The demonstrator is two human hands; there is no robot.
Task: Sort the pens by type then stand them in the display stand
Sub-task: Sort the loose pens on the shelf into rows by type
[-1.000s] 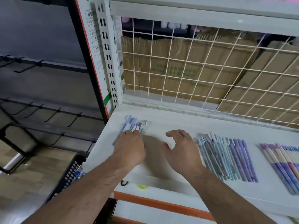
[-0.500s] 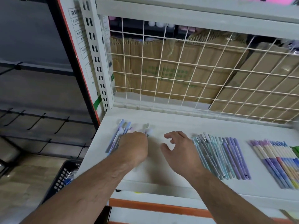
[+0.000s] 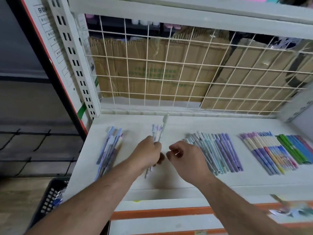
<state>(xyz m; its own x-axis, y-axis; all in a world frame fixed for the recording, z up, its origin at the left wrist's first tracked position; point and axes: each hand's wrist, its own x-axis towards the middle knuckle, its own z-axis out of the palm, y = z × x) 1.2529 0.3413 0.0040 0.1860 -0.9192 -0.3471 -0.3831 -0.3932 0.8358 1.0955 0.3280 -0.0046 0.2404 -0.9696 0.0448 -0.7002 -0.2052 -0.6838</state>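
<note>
Shelf (image 3: 169, 180): white, carries four flat groups of pens.
Pen groups: left pile (image 3: 109, 150), blue-purple row (image 3: 215, 151), two more rows to the right.
Left hand (image 3: 149, 151): grip closed around a few pens (image 3: 158, 133), lifted above the shelf.
Right hand (image 3: 184, 156): fingers curled, holds nothing, near the left hand.

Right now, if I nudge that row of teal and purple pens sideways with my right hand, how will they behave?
The row of teal and purple pens looks like slim round barrels lying loose and parallel on the white shelf, so they would probably roll and spread rather than slide together. They look stiff and light. The right hand is already beside the row, so a flat, slow push seems safest.
</note>
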